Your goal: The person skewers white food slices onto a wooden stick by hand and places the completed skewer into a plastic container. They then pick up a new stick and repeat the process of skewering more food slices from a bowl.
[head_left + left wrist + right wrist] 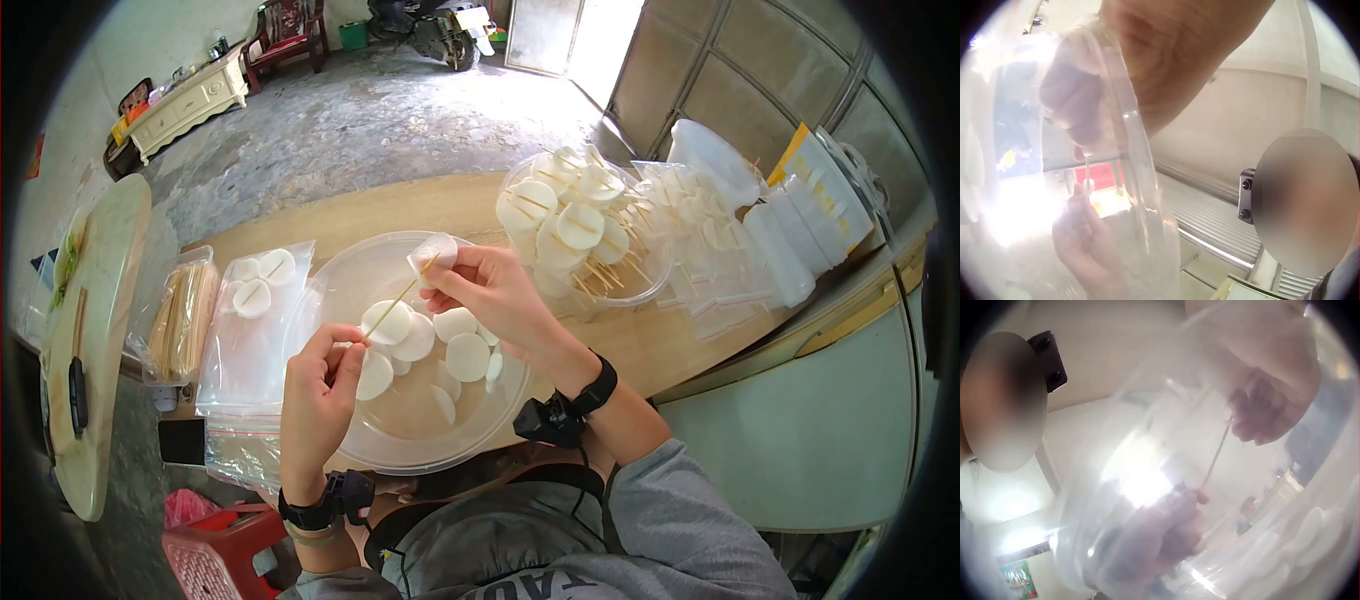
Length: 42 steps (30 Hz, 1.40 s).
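In the head view, my left hand [322,390] pinches the lower end of a thin wooden skewer [402,298] between thumb and fingertips. My right hand [495,295] grips a thin white round slice [436,250] at the skewer's upper end. Both hands are above a wide clear plastic tub [430,455], where several loose white round slices [468,357] lie. Through hazy clear plastic, the left wrist view shows the skewer [1088,172] between the two hands. A blurred skewer [1218,453] also spans the hands in the right wrist view.
Left of the tub lie clear plastic bags [240,360] with skewered slices [252,298] on top, and a pack of skewers [182,315]. At the right are a tub piled with skewered slices [578,228] and filled bags [700,215]. A red stool [215,555] stands at lower left.
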### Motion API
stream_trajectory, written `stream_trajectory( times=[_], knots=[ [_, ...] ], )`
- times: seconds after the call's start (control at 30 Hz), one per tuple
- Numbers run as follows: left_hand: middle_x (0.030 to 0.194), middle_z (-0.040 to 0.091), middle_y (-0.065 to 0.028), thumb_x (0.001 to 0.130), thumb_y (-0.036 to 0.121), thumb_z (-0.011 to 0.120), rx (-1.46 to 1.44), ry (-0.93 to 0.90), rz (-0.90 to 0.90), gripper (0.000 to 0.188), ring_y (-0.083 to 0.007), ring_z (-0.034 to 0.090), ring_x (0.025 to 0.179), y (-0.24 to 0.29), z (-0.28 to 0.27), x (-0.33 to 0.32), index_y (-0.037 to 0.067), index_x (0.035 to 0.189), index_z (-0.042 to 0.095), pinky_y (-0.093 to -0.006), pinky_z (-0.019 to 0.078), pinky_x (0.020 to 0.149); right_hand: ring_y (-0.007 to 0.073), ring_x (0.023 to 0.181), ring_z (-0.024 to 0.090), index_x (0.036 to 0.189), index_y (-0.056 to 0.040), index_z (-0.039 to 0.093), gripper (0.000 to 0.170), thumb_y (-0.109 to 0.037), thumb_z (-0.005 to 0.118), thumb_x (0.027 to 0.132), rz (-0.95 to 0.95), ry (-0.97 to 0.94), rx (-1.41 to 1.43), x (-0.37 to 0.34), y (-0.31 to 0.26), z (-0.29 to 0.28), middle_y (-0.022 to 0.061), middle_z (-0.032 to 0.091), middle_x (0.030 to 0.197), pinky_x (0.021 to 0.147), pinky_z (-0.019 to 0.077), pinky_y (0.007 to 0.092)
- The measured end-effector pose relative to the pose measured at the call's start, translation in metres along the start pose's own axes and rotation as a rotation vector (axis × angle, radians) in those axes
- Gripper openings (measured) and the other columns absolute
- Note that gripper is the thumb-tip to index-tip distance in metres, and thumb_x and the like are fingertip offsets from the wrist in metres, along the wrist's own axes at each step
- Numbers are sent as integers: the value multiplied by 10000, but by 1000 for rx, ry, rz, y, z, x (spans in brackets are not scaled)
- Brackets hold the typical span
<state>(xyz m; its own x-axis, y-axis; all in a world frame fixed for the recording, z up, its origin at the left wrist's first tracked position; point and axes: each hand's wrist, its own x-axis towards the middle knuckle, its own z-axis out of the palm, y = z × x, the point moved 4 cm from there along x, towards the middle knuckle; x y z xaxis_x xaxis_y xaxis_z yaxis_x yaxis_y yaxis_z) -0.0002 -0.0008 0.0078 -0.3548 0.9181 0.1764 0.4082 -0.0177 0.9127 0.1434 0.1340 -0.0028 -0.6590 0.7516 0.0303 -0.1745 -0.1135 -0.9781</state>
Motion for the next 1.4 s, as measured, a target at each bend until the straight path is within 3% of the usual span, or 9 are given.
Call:
stream_trajectory(
  times=[0.33,0.63,0.7,0.73,0.83,0.9,0.97,1.2,1.4],
  knots=[
    [544,441,27,888,50,530,-14,8,-10,84,-19,315,519,-1,0,-1,-30,901,553,-220,227,454,57,645,563,1010,23,637,211,-133,530,917,-168,65,-269,-4,-5,5,24,621,728,596,467,195],
    [561,512,-9,886,52,529,32,-36,-43,96,-19,344,522,7,-1,0,-39,892,558,-222,247,452,97,526,556,754,30,603,239,-153,544,897,-375,40,-806,-13,-9,23,82,600,588,511,443,268],
    [571,536,-19,886,53,528,30,-30,-38,97,-20,355,524,5,0,1,-40,896,557,-220,257,454,261,457,520,677,27,545,256,-138,545,873,-365,38,-654,-11,-9,24,145,552,563,467,397,340],
    [582,551,-25,887,56,527,14,-33,-36,101,-21,363,527,5,0,1,-40,900,556,-218,265,458,261,457,520,677,27,545,256,-138,545,873,-365,32,-653,-10,-7,24,145,552,563,467,397,340],
    [598,574,-34,888,62,527,0,-50,-43,106,-23,368,529,5,0,0,-40,904,554,-214,275,464,228,466,529,685,33,558,249,-139,557,865,-329,4,-606,-10,-6,22,139,563,571,476,406,328],
    [604,581,-38,889,65,527,2,-67,-51,109,-24,364,528,4,1,0,-40,904,553,-213,277,466,93,562,571,774,50,611,199,-119,571,873,-272,-69,-605,-12,-9,24,74,615,626,532,452,250],
    [537,416,51,906,103,513,-46,-80,-46,111,-20,317,505,2,4,0,2,878,549,-200,227,466,84,575,571,775,44,618,193,-120,581,868,-237,-103,-570,-12,-6,26,67,617,633,538,455,245],
    [531,421,48,902,98,514,-45,-122,-66,101,-20,321,504,3,2,0,7,874,548,-200,231,463,71,614,583,781,46,636,194,-138,629,843,-156,-212,-534,-13,-3,27,64,632,660,562,469,226],
    [540,509,-10,880,73,534,-97,-178,-103,91,-41,422,515,4,5,-1,-16,868,544,-202,329,482,65,615,589,792,55,649,180,-123,657,822,-136,-244,-500,-14,-3,27,58,637,656,561,469,205]
  ],
)
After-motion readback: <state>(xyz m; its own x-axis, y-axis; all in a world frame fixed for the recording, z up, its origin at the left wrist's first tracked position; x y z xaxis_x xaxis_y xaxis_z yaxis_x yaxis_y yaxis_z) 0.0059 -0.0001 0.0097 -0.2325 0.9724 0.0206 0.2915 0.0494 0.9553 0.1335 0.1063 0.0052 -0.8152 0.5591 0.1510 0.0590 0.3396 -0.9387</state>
